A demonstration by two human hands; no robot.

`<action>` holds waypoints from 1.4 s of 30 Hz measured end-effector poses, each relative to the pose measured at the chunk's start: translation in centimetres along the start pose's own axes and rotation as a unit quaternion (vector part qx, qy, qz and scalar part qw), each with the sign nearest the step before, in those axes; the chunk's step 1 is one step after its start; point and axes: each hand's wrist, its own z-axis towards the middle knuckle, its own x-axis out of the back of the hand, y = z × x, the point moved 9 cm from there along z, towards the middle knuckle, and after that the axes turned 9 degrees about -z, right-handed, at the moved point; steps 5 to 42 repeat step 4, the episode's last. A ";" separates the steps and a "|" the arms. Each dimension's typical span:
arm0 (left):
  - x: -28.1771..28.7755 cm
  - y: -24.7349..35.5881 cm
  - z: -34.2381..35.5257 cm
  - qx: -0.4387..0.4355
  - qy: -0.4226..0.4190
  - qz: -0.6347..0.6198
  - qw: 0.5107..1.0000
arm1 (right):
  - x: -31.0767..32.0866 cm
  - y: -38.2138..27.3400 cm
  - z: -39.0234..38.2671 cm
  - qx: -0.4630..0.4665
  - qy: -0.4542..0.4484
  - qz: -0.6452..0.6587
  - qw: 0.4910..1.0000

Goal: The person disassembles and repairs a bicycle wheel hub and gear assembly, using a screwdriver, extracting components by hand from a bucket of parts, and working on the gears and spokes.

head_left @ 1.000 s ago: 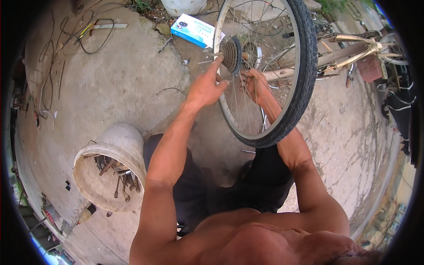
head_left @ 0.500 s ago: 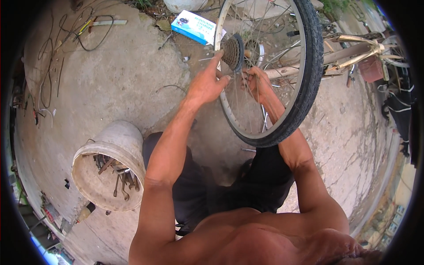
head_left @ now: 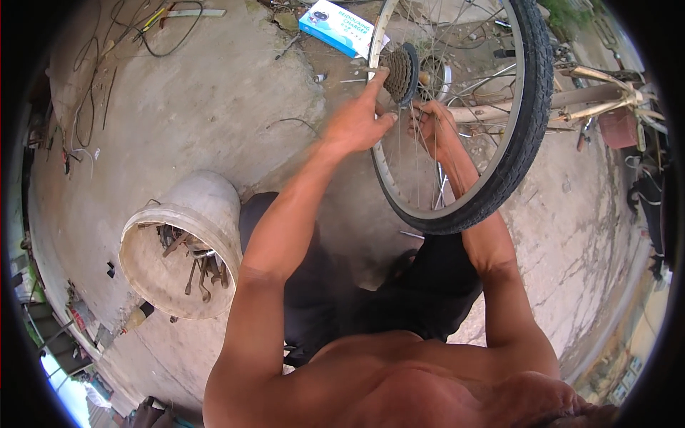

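The left hand [head_left: 357, 121] reaches up to the sprocket [head_left: 401, 73] at the hub of the wheel [head_left: 524, 135], its forefinger stretched onto the cluster's upper edge and its thumb below, pinching it loosely. The right hand [head_left: 432, 125] sits just beside it behind the spokes [head_left: 407, 164], fingers curled around something by the hub; what it clamps I cannot tell. The two hands are close together but not touching. The wheel stands upright over the person's knees, its black tyre lowest near the dark shorts [head_left: 428, 285]. A bike frame [head_left: 571, 100] lies beyond the wheel. A blue box [head_left: 339, 25] lies on the concrete floor [head_left: 214, 107] behind the hub. A white bucket [head_left: 193, 235] of wrenches stands by the left elbow
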 end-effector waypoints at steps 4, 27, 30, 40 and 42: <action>-0.2 -0.2 -0.2 0.022 -0.004 0.008 1.000 | 0.3 0.4 0.0 -0.003 0.006 -0.030 1.000; -0.2 -0.2 -0.2 0.022 -0.004 0.008 1.000 | 0.3 0.4 0.0 -0.003 0.006 -0.030 1.000; -0.2 -0.2 -0.2 0.022 -0.004 0.008 1.000 | 0.3 0.4 0.0 -0.003 0.006 -0.030 1.000; -0.2 -0.2 -0.2 0.022 -0.004 0.008 1.000 | 0.3 0.4 0.0 -0.003 0.006 -0.030 1.000; -0.2 -0.2 -0.2 0.022 -0.004 0.008 1.000 | 0.3 0.4 0.0 -0.003 0.006 -0.030 1.000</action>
